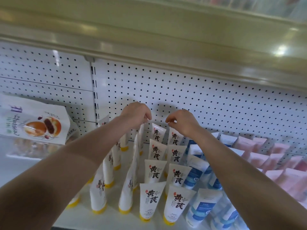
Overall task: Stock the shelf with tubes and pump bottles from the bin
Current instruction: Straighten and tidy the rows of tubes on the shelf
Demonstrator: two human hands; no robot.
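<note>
Reaching to the far end of the shelf (74, 216), both hands are working at the last row of the white tubes (151, 200), which are standing on their yellow caps in lines from near to far. The left hand (136, 113) is curling its fingers and pinching the top seam of the far left tube (141, 135), seen edge-on just before the pegboard wall (199, 97). The right hand (182, 123) is closing thumb and forefinger almost fully on the top corner of the far right tube (174, 138). Between them the middle tube (158, 132) is standing untouched. Blue-and-white tubes (204, 208) are leaning at the right, pink packs (282, 163) are lying farther right, and a bread bag (33, 120) is lying at the left.
</note>
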